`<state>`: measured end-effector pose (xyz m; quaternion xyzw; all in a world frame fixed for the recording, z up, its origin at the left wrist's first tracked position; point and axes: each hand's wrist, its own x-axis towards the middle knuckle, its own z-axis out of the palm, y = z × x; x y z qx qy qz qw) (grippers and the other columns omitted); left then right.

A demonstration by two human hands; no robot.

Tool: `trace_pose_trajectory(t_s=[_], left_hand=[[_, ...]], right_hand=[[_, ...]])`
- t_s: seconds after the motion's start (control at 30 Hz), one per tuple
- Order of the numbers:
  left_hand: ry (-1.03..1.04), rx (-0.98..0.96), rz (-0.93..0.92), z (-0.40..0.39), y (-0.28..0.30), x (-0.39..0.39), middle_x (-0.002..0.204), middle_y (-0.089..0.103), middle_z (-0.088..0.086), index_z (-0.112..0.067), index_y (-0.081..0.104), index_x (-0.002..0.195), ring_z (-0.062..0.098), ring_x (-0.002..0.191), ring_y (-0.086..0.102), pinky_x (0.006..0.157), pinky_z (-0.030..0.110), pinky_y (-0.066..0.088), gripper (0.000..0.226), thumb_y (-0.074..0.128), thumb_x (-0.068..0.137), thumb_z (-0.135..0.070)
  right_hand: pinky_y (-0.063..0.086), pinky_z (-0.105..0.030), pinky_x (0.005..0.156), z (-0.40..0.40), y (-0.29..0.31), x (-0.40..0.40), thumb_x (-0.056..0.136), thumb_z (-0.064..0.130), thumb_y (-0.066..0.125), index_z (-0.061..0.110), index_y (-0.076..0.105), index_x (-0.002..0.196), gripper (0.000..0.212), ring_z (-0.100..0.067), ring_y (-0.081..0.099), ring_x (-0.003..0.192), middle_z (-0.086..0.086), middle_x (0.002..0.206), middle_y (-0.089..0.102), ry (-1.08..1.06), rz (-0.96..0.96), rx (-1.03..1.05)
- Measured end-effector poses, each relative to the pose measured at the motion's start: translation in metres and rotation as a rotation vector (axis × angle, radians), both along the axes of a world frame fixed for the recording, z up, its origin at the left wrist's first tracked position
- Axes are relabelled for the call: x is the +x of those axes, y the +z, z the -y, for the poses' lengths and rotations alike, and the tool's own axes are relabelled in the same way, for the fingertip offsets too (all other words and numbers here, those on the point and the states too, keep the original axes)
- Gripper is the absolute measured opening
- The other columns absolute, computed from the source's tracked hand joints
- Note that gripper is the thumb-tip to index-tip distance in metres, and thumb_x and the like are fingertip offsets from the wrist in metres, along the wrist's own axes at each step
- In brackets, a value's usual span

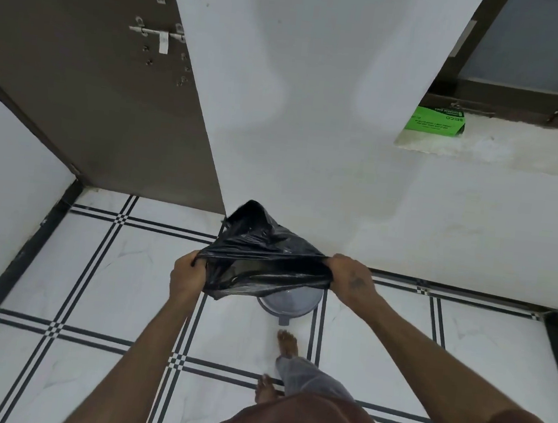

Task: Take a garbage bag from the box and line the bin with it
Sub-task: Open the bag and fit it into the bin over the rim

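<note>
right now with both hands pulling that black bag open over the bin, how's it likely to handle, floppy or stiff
Probably very floppy: the garbage bag wrinkles and sags between the left hand and right hand. Likely light, since its closed end billows upward instead of hanging. The glossy film may be slippery, so a pinched grip on the rim seems wise while lowering it to the bin.

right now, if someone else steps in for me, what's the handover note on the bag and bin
Left hand and right hand each grip one side of the black garbage bag, pulling its mouth apart above the grey bin on the floor.
The green box sits on the window ledge.
Done: bag taken out and opened.
Left: lower it into the bin and fit it over the rim.
</note>
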<state>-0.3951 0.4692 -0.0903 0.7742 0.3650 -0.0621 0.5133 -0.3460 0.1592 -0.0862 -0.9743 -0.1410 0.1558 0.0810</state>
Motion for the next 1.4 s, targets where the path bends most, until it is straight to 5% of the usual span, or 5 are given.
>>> trace_pose_trajectory(t_s=[0.2, 0.47, 0.87, 1.1, 1.4], left_hand=[[0.176, -0.255, 0.019, 0.0, 0.0, -0.005, 0.089, 0.063, 0.008, -0.012, 0.062, 0.085, 0.026, 0.083, 0.058, 0.068, 0.029, 0.049, 0.026, 0.04, 0.099, -0.016], [-0.269, 0.31, -0.065, -0.004, 0.002, -0.013, 0.074, 0.065, 0.0, -0.017, 0.061, 0.075, 0.021, 0.074, 0.062, 0.069, 0.034, 0.049, 0.04, 0.042, 0.091, -0.048], [0.165, -0.293, -0.013, 0.016, 0.021, 0.021, 0.082, 0.062, 0.005, -0.009, 0.059, 0.087, 0.021, 0.075, 0.059, 0.064, 0.029, 0.049, 0.026, 0.043, 0.1, -0.025], [-0.161, 0.332, 0.07, 0.016, 0.003, 0.02, 0.079, 0.062, 0.009, -0.005, 0.062, 0.091, 0.033, 0.078, 0.059, 0.07, 0.035, 0.044, 0.03, 0.039, 0.098, -0.023], [-0.193, 0.102, -0.231, 0.0, -0.042, 0.011, 0.131, 0.06, 0.013, -0.02, 0.047, 0.141, 0.033, 0.115, 0.057, 0.099, 0.039, 0.044, 0.05, 0.038, 0.093, -0.007]], right_hand=[[0.046, -0.03, 0.067, -0.001, -0.004, -0.001, 0.089, 0.017, 0.049, 0.011, 0.067, 0.098, 0.021, -0.027, 0.062, 0.08, -0.006, 0.094, 0.068, -0.196, 0.017, 0.021], [0.044, -0.027, 0.054, -0.006, 0.001, 0.009, 0.09, 0.028, 0.051, 0.013, 0.056, 0.059, 0.035, -0.024, 0.06, 0.059, 0.001, 0.055, 0.058, -0.506, -0.039, 0.213], [0.044, -0.03, 0.076, -0.012, -0.001, 0.019, 0.085, -0.005, 0.057, 0.012, 0.028, 0.145, 0.068, -0.023, 0.057, 0.099, -0.004, 0.111, 0.055, -0.228, -0.155, 0.417], [0.056, -0.044, 0.08, -0.01, -0.003, 0.018, 0.097, 0.021, 0.046, 0.042, 0.011, 0.154, 0.071, -0.021, 0.056, 0.093, -0.007, 0.134, 0.043, -0.134, 0.135, 0.416], [0.053, -0.04, 0.084, 0.032, -0.048, 0.014, 0.087, 0.005, 0.054, 0.014, 0.043, 0.139, 0.054, -0.038, 0.059, 0.108, -0.013, 0.141, 0.039, -0.061, -0.228, 0.159]])
